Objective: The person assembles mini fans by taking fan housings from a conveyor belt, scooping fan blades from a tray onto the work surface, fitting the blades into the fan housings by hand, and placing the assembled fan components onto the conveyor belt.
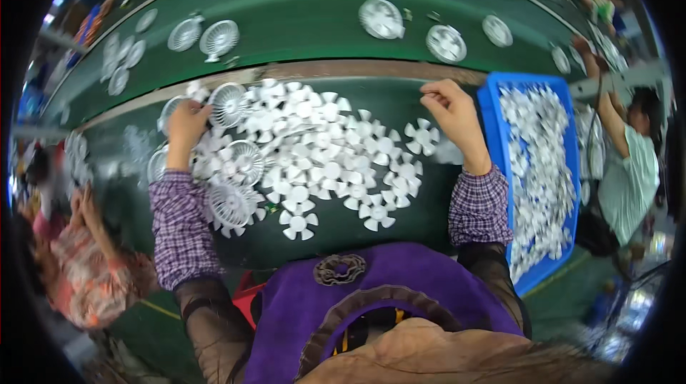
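A large spread of white plastic fan blades (332, 170) lies on the dark green table in front of me. My left hand (187, 125) is at the spread's left end, its fingers curled at the rim of a round white fan grille (166, 115) partly covered by the hand. Another grille (229, 105) lies just right of that hand, and more grilles (230, 202) rest among the blades nearer me. Above the table's right side, my right hand (456, 116) is closed in a pinch; whatever small thing it may hold is too small to name. A single fan blade (422, 137) lies below its fingers.
A blue crate (493, 123) full of white fan blades stands at my right. Beyond the table's raised edge runs a green conveyor belt (300, 34) carrying several round white fan parts (381, 18). Other people sit at both sides, a person in pale green (629, 177) at the right.
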`<state>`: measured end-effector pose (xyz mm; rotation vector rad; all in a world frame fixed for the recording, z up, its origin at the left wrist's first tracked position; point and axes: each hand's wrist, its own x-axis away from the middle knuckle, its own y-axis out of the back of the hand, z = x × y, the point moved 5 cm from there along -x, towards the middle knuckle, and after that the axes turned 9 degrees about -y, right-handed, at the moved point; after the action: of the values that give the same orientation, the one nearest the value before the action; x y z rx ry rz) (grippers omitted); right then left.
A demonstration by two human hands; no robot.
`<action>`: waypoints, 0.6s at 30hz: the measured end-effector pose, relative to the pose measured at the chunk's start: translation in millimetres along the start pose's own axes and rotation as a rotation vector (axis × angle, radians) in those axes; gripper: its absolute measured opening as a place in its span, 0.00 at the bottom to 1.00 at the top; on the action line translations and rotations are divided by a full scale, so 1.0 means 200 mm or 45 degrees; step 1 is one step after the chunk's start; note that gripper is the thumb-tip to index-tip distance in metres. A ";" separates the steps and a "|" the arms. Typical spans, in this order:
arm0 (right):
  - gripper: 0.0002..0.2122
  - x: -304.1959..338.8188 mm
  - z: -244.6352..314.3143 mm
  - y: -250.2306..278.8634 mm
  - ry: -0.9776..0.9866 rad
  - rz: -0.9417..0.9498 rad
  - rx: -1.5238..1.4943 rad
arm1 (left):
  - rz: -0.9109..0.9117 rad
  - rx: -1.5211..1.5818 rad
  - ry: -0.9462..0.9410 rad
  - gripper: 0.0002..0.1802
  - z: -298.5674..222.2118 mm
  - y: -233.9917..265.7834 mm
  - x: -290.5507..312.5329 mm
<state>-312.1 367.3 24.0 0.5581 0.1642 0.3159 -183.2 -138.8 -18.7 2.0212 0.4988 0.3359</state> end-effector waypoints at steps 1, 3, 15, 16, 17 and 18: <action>0.09 0.04 -0.02 0.01 -0.005 0.008 0.016 | -0.055 -0.006 -0.028 0.20 0.04 -0.02 -0.03; 0.10 0.15 0.02 0.04 0.151 0.037 0.485 | 0.055 0.106 -0.031 0.18 0.04 -0.07 -0.07; 0.06 0.31 0.02 -0.10 0.314 -0.015 1.041 | 0.238 1.637 0.143 0.18 -0.34 0.06 0.32; 0.06 0.30 0.01 -0.11 0.326 -0.014 1.028 | 0.206 1.803 0.122 0.18 -0.40 0.05 0.40; 0.10 0.28 -0.02 -0.11 0.250 0.038 1.024 | 0.238 1.835 0.140 0.18 -0.44 0.05 0.47; 0.14 0.26 -0.06 -0.11 0.166 0.088 1.025 | 0.279 1.871 0.158 0.18 -0.48 0.04 0.52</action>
<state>-260.9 372.2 -0.9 1.3423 0.4051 0.3492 -131.7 -19.2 36.2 3.5100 0.6926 0.2224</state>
